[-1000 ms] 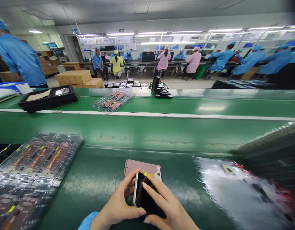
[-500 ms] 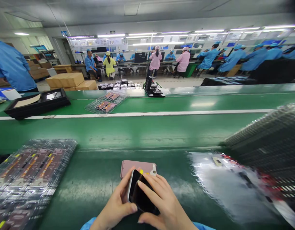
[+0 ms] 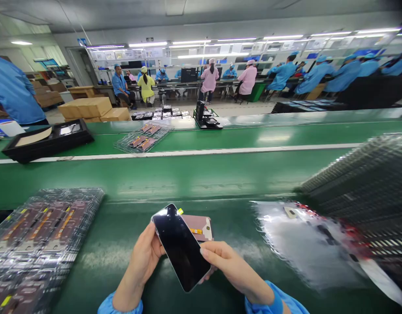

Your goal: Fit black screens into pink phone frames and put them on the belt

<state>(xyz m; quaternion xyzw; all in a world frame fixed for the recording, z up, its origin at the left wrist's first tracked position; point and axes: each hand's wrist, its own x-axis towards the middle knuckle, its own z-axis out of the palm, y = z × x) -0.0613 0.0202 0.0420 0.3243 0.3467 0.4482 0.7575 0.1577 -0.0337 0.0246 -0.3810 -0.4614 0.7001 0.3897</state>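
Note:
A phone with a dark, glossy screen [image 3: 181, 248] is held tilted between my two hands, its screen facing up toward me. My left hand [image 3: 145, 253] grips its upper left edge. The fingers of my right hand [image 3: 223, 261] pinch its lower right edge. A small yellow tab [image 3: 180, 211] sticks out by the phone's upper end. Behind the phone, a pinkish flat part [image 3: 204, 221] with an orange strip lies on the green work surface [image 3: 122, 235], partly covered by the phone.
Clear trays of pinkish parts [image 3: 53, 226] lie at left. At right are a clear plastic sheet [image 3: 308, 248] and a stack of trays [image 3: 361, 174]. Across the green belt sit a black tray [image 3: 50, 141], a small clear tray [image 3: 144, 137] and a black fixture [image 3: 206, 117]. People work beyond.
Both hands have moved apart to the phone's edges, uncovering its screen. The phone is raised and turned more fully into view. The camera view has shifted slightly.

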